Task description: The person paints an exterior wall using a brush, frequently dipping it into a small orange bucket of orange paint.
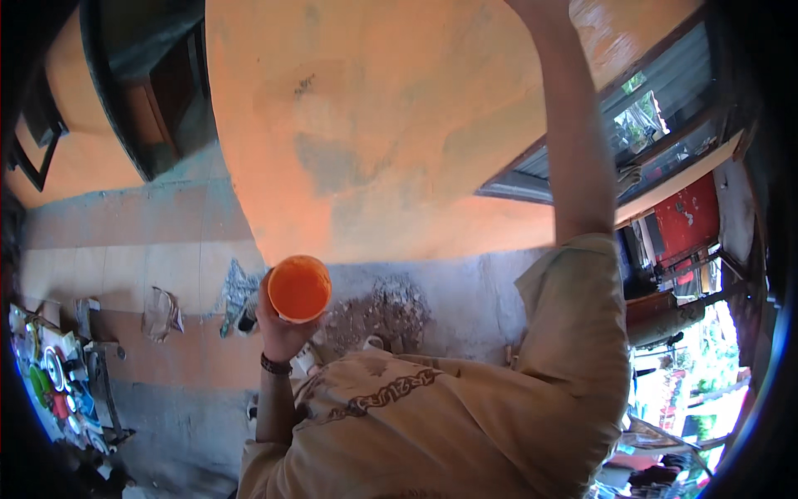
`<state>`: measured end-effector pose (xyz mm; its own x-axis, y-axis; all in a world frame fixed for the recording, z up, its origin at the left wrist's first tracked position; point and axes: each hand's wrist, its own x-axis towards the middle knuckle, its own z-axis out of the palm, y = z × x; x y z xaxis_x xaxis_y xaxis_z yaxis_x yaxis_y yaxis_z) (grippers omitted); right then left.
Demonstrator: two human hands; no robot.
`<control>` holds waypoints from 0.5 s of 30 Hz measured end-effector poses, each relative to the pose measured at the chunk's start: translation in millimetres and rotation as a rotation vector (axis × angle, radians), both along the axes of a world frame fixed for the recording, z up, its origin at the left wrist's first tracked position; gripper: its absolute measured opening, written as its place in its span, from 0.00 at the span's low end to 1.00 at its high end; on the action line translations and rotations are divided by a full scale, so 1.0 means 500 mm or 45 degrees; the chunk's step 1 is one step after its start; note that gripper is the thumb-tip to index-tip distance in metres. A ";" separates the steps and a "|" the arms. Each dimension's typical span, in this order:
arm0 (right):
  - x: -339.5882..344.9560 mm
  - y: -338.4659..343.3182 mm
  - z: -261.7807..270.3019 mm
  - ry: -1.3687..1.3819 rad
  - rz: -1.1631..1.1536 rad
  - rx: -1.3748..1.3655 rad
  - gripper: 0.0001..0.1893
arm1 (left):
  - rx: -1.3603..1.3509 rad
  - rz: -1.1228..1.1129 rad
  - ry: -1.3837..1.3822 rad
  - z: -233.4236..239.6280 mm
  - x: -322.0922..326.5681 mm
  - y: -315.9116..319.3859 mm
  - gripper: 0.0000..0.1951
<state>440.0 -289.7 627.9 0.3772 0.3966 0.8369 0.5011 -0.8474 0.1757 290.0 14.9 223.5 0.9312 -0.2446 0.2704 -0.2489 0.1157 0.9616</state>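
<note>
In my left hand [283,337] is a round plastic container [300,289], its inside coated with orange paint. The fingers wrap around its side, and a dark bracelet [275,364] circles the wrist. Before me rises a wall [386,125] in uneven orange paint, with greyish patches [330,163] showing through. My right arm [576,125] stretches up along this wall. The right hand lies beyond the top edge of the picture, so what it holds is hidden.
Right of the wall is a framed window [642,125]. A doorway [162,87] opens on the left. Crumpled paper [163,315] and a patterned cloth [235,293] lie on the tiled floor [156,355]. Dishes and other items crowd a table [59,380] at far left.
</note>
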 end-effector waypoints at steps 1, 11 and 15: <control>-0.015 0.007 -0.018 -0.576 -0.010 -0.153 0.05 | 0.016 -0.003 -0.072 0.018 -0.002 -0.003 0.45; -0.115 -0.087 -0.899 1.101 -0.416 -0.395 0.03 | 0.303 -0.039 -0.070 0.043 0.001 0.029 0.43; -0.053 -0.187 -0.494 0.919 0.089 0.224 0.10 | 0.369 -0.013 -0.145 0.031 0.001 0.024 0.43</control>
